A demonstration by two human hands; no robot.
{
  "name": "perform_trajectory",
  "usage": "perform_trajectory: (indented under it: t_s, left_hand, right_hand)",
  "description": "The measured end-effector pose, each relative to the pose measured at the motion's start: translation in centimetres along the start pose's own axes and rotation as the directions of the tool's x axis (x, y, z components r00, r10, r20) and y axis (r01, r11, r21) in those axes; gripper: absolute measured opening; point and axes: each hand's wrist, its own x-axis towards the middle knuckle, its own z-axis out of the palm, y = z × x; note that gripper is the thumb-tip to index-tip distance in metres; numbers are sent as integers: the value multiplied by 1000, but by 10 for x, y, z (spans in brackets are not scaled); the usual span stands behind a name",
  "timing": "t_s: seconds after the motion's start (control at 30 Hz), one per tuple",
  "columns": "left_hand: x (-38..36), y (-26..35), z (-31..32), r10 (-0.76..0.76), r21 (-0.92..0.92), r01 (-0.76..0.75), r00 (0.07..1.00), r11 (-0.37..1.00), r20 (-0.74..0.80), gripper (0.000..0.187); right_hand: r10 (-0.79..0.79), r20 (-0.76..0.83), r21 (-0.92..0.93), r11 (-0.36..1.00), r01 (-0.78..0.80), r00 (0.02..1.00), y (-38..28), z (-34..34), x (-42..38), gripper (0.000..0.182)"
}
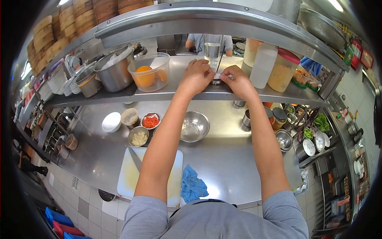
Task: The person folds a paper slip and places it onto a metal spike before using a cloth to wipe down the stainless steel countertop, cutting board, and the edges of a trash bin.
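Both my arms reach over the table to the raised steel shelf. There a small piece of white paper sits at the foot of a thin dark upright rod on a small round base. My right hand pinches the paper from the right, thumb and forefinger together. On the other side my left hand has its fingers curled in at the paper's left edge, its fingertips partly hidden. Just behind them stands a tall glass of clear liquid.
On the shelf, a plastic tub with oranges stands left, and a white bottle and red-lidded jar right. Below lie a metal bowl, a cutting board with a knife, and a blue cloth. A person is beyond the shelf.
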Motion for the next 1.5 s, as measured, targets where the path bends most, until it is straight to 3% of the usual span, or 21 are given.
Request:
perform_trajectory:
  t_s: [0.1,0.17,0.23,0.3,0.4,0.47,0.57,0.7,0.8,0.87,0.93,1.1,1.17,1.3,1.37,1.5]
  left_hand:
    - [1,-3,1,-15,15,15,1000,1000,26,21]
    - [4,-5,2,-119,-39,123,987,992,104,22]
    - [7,-8,5,-129,-20,132,986,991,106,22]
    - [10,-3,2,-137,-3,139,984,990,110,22]
    - [12,1,-1,-257,27,259,935,966,245,20]
    - [5,3,1,-159,-113,161,987,980,27,22]
    - [7,0,-1,-50,-103,55,997,993,53,19]
    - [2,6,-1,-74,-105,82,994,991,74,23]
    - [1,5,0,-19,12,18,997,1000,73,25]
    - [4,0,3,-67,-50,72,992,996,106,27]
    - [7,-5,4,-83,-45,90,987,995,134,27]
    - [12,-15,8,-115,-32,123,974,992,194,30]
    - [15,-17,10,-177,-124,206,961,971,213,30]
    - [20,-16,10,-145,-69,164,964,984,224,31]
    - [20,-13,8,-204,-97,235,945,967,256,27]
    - [16,-13,8,-159,-192,189,974,963,164,21]
  right_hand:
    - [-40,-28,34,999,41,999,-5,1,-3,22]
    - [-75,-57,48,996,78,996,-6,2,-4,22]
    - [-242,-97,-43,970,239,965,-5,4,-5,21]
    - [-192,-68,-37,981,189,979,-7,2,-6,21]
    - [-134,-31,-47,990,132,990,-6,1,-6,20]
    - [-124,-25,-60,991,122,992,-3,3,-4,19]
    - [-99,-35,-71,993,96,995,1,4,0,18]
    - [-45,-51,-28,999,43,998,10,8,4,18]
    - [-25,-63,-13,1000,24,998,8,8,3,17]
    - [-30,-62,-24,999,28,998,5,6,2,17]
    - [-47,-77,95,994,55,996,4,6,1,17]
    - [-102,-92,-6,995,102,991,-3,4,-3,20]
    - [-105,-89,-8,994,105,990,-1,4,-2,21]
    - [-38,-73,10,999,39,997,-3,2,0,22]
    - [-3,-60,11,1000,3,998,-3,1,1,21]
    - [19,-50,0,1000,-19,999,-3,2,1,21]
